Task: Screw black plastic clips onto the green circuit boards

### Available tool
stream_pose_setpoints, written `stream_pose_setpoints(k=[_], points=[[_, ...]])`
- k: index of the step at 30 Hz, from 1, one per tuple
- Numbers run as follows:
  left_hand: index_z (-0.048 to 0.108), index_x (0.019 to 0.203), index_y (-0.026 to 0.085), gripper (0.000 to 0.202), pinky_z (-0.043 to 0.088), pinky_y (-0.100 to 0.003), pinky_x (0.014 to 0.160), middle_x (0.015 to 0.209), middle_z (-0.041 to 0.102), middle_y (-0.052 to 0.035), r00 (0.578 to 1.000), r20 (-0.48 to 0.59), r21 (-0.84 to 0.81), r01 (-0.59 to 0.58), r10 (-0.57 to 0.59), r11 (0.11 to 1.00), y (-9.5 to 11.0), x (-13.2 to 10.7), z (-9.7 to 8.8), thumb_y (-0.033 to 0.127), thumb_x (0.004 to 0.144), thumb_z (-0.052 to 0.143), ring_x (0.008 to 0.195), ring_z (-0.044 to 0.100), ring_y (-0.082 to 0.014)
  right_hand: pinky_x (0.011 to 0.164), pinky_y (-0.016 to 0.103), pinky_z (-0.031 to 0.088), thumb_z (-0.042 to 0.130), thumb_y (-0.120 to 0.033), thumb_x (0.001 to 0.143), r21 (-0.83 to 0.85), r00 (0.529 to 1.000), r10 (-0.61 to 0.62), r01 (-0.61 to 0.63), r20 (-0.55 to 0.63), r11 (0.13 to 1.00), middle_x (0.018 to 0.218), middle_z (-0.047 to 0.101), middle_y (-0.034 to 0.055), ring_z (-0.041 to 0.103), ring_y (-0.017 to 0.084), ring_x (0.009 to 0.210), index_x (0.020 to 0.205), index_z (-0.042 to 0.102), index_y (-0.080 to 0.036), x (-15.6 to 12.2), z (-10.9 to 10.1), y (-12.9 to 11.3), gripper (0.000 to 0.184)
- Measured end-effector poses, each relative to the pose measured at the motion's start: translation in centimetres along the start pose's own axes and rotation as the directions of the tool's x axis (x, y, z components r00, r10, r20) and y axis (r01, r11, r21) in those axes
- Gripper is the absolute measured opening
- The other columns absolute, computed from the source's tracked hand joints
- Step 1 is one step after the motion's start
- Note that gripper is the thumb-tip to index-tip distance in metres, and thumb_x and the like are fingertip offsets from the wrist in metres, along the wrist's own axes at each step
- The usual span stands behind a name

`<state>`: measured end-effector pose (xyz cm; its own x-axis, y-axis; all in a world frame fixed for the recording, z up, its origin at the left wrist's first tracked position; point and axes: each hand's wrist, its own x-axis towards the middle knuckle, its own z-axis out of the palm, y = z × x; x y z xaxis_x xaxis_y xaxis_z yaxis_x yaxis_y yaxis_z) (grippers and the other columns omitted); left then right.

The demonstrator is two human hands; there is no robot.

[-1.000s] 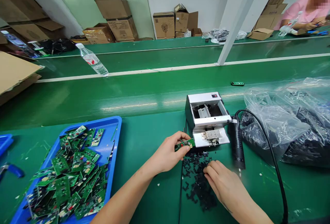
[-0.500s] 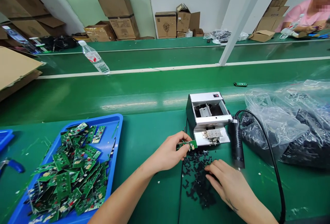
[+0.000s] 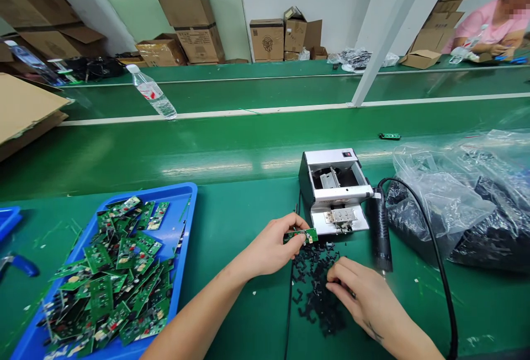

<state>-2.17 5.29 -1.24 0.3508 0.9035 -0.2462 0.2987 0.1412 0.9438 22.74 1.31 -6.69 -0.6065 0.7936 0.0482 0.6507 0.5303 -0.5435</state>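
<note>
My left hand [image 3: 271,247] pinches a small green circuit board [image 3: 305,234] by one end, holding it just in front of a small silver machine [image 3: 334,189]. My right hand [image 3: 362,294] rests low on a loose pile of small black plastic parts [image 3: 314,288] on the green bench, its fingers curled and pinched together among them; what they hold is hidden. The board's free end points toward the machine's front plate.
A blue tray [image 3: 178,222] heaped with several green circuit boards sits at the left. A black tool [image 3: 380,233] with a cable lies right of the machine, beside clear bags [image 3: 464,194] of black parts. A water bottle [image 3: 152,94] lies on the conveyor. A person in pink works at far right.
My right hand has drawn its fingers together over the black parts and shifted slightly toward me. The left hand keeps the board almost still.
</note>
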Motion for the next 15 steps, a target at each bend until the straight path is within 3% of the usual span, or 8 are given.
stream_pose_setpoints(k=[4, 7, 11, 15], points=[[0.062, 0.099, 0.019, 0.012, 0.047, -0.024, 0.063, 0.084, 0.062, 0.001, 1.0, 0.006, 0.014, -0.027, 0.027, 1.0, -0.2, 0.0, 0.3, 0.026, 0.094, 0.053, 0.068, 0.057, -0.0122, 0.062, 0.025, 0.053, 0.057, -0.027, 0.099, 0.368, 0.998, 0.052, -0.033, -0.043, 0.929, 0.084, 0.068, 0.0026, 0.064, 0.015, 0.071, 0.087, 0.064, -0.023, 1.7, -2.5, -0.9, 0.014], [0.063, 0.098, 0.019, 0.011, 0.047, -0.023, 0.064, 0.085, 0.064, 0.0003, 0.998, -0.005, 0.032, -0.064, 0.065, 0.997, -0.2, 0.0, 0.4, 0.024, 0.093, 0.055, 0.071, 0.058, -0.0129, 0.071, 0.027, 0.059, 0.064, -0.032, 0.094, 0.544, 0.983, 0.132, -0.043, -0.125, 0.838, 0.089, 0.073, 0.0044, 0.069, 0.017, 0.078, 0.088, 0.068, -0.022, 3.5, -3.6, -1.3, 0.012], [0.06, 0.097, 0.019, 0.007, 0.046, -0.022, 0.064, 0.088, 0.062, 0.0008, 0.993, -0.042, 0.024, -0.112, 0.113, 0.993, -0.2, 0.0, 0.5, 0.022, 0.093, 0.056, 0.072, 0.056, -0.012, 0.071, 0.028, 0.06, 0.069, -0.03, 0.091, 0.595, 0.946, 0.15, 0.054, -0.287, 0.802, 0.089, 0.072, 0.0065, 0.07, 0.02, 0.084, 0.084, 0.07, -0.021, 5.2, -3.3, -1.3, 0.011], [0.057, 0.096, 0.02, 0.005, 0.046, -0.022, 0.063, 0.085, 0.059, 0.0025, 0.993, -0.036, -0.012, -0.113, 0.113, 0.993, -0.4, 0.0, 0.6, 0.024, 0.094, 0.056, 0.069, 0.056, -0.011, 0.062, 0.025, 0.059, 0.068, -0.033, 0.091, 0.586, 0.931, 0.184, 0.038, -0.315, 0.81, 0.085, 0.07, 0.0058, 0.067, 0.018, 0.076, 0.082, 0.07, -0.021, 5.5, -2.4, -1.0, 0.016]])
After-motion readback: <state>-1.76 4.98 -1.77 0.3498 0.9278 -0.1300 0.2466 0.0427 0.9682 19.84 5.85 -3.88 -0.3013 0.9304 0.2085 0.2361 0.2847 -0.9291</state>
